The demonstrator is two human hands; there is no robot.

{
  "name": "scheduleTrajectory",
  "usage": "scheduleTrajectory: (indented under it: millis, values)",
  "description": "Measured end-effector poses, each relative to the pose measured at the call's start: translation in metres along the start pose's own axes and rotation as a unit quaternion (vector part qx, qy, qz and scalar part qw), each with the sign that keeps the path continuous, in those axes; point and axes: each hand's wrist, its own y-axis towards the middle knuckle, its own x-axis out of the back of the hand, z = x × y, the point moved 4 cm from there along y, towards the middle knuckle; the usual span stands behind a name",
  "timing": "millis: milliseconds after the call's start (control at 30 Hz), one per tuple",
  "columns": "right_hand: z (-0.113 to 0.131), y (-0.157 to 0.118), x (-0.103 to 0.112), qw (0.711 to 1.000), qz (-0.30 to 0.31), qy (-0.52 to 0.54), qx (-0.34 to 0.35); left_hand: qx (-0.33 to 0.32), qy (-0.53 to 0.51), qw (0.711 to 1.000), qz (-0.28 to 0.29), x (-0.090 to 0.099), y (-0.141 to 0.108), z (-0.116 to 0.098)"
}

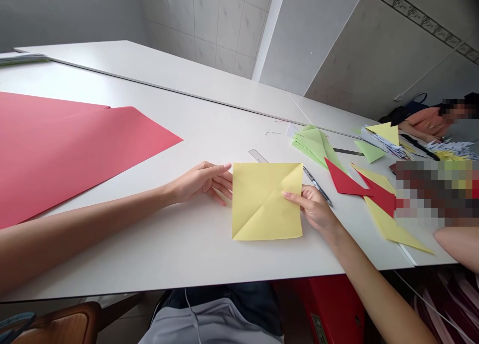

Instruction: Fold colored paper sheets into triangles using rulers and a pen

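A square yellow paper [262,209] with a diagonal crease is held up over the white table [149,254]. My right hand [316,206] grips its right edge, thumb on the front and the other fingers hidden behind. My left hand [205,181] is at the paper's left edge, its fingers apart and thumb stretched toward the paper; nothing is gripped in it. Behind the paper lie a ruler [257,156], partly covered, and a pen [318,186].
Large red paper [86,149] covers the left side. Green sheets [312,143], red triangles [346,179] and a yellow folded sheet [396,229] lie to the right. Another person [426,124] sits at the far right; a nearer person's arm [458,246] rests at the right edge.
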Motion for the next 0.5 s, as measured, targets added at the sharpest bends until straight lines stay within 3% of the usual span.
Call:
scheduleTrajectory:
  millis: [267, 500]
  values:
    - [0.0032, -0.0004, -0.0031, 1.000, 0.012, 0.001, 0.014, 0.000, 0.025, 0.999, -0.027, -0.0048, -0.0012, -0.0015]
    - [0.0076, 0.0012, -0.0082, 1.000, 0.014, -0.014, 0.014, -0.008, 0.079, 0.993, -0.083, 0.0013, 0.0005, -0.0076]
